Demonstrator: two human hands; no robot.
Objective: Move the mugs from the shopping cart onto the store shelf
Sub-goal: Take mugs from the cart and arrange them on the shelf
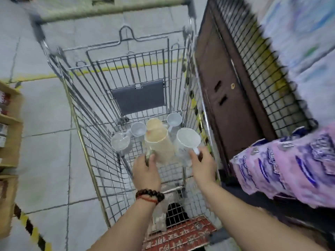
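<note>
Standing upright on the wire floor of the shopping cart [87,109] are six mugs, clustered together near its middle. The left hand [146,171] curls its fingers round the handle of a tall beige mug [159,144]; a second beige mug [154,123] stands just behind it. The right hand [201,165] pinches the handle of a white mug [187,139] beside the cart's right wall. Two pale blue-grey mugs [138,129] stand farther back, one on either side of the rear beige mug, and a clear glass mug [120,142] sits at the left of the group. A dark bead bracelet [150,194] rings the left wrist. A red mat [181,234] beneath the cart's near end bears pale characters, too blurred to read. A wooden shelf [9,124] edges the left; a pink patterned cloth [290,165] lies to the right.
</note>
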